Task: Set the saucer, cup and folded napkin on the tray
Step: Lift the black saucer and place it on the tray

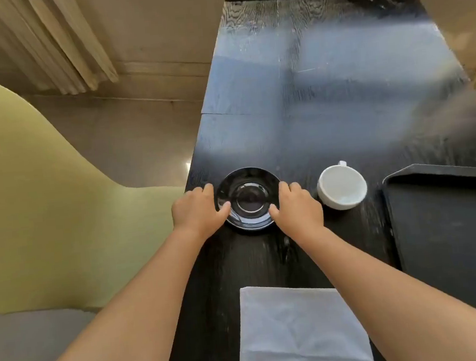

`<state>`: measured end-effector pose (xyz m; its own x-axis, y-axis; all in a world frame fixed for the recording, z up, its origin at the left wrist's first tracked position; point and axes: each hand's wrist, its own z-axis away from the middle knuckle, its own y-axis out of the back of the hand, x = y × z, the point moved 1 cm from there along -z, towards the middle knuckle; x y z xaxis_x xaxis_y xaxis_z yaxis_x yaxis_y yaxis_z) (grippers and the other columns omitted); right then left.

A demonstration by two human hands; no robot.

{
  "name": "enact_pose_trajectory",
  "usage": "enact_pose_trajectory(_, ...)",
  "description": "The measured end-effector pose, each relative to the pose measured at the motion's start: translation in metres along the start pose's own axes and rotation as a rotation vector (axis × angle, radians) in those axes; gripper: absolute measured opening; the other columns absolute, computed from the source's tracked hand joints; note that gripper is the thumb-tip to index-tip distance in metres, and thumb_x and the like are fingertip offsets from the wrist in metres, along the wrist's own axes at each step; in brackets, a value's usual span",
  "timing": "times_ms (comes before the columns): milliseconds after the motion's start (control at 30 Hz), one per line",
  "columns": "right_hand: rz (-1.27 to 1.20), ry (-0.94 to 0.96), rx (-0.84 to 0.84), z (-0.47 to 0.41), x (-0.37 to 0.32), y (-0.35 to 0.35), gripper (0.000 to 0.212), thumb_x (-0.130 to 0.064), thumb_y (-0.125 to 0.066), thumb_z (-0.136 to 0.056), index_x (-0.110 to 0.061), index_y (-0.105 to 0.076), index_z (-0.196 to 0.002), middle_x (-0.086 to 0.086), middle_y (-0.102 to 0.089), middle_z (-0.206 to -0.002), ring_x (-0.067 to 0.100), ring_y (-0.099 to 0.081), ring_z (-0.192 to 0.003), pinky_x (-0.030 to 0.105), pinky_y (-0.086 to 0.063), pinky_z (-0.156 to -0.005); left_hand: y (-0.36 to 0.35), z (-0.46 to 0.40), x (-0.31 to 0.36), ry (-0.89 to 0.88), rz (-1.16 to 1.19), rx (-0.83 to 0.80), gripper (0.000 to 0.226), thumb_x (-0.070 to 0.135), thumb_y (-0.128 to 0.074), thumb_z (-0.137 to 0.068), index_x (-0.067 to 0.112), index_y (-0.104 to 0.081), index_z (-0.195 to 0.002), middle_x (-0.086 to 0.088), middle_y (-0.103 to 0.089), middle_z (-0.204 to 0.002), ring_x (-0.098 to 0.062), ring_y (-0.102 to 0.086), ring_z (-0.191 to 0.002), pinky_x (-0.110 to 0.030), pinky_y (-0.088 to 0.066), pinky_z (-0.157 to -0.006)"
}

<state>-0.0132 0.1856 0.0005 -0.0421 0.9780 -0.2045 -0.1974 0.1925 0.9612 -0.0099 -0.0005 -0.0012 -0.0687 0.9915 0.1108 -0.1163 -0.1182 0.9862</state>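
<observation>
Centre frame: left hand (197, 209) and right hand (298, 204) part-open, clasping opposite rims of saucer (249, 199), lift not evident; tray (450, 219) lies rightward, beyond cup (342, 187); right hand nearer.

Single head cam, looking fwd and steeply down (close over the table (324, 92)), wide-angle.
</observation>
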Motion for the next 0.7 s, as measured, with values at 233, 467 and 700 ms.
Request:
enact_pose_trajectory(233, 0.016, -0.063, -0.038, -0.021, 0.007, -0.017, 0.040, -0.031, -0.057, -0.087, -0.007, -0.045, -0.117, 0.013, -0.053, -0.117, 0.030, -0.052, -0.108, 0.032, -0.039, -0.068, -0.031, -0.020, -0.006, -0.026, -0.045, -0.030, 0.048, 0.051, -0.053, -0.082, 0.012, -0.056, -0.108, -0.008, -0.062, -0.109, -0.028, -0.055, -0.105, -0.039, -0.041, -0.085)
enact_pose_trajectory(467, -0.323, -0.164, -0.089, -0.024, 0.008, -0.025, 0.045, -0.017, -0.060, -0.088, -0.008, -0.042, -0.128, 0.015, -0.052, -0.124, 0.030, -0.056, -0.108, 0.034, -0.048, -0.085, -0.039, -0.022, 0.001, 0.105, 0.259, -0.120, 0.033, 0.031, -0.059, -0.084, 0.008, -0.057, -0.107, -0.012, -0.061, -0.108, -0.032, -0.057, -0.101, -0.041, -0.045, -0.082)
enact_pose_trajectory(700, -0.624, -0.216, -0.056, -0.006, 0.014, -0.019, 0.041, -0.002, -0.054, -0.084, -0.013, -0.049, -0.123, 0.013, -0.062, -0.107, 0.030, -0.061, -0.096, 0.044, -0.055, -0.082, -0.030, 0.006, -0.008, 0.350, 0.997, -0.218, 0.028, 0.001, -0.049, -0.090, 0.006, -0.062, -0.115, -0.006, -0.066, -0.075, -0.013, -0.065, -0.057, -0.025, -0.058, -0.057)
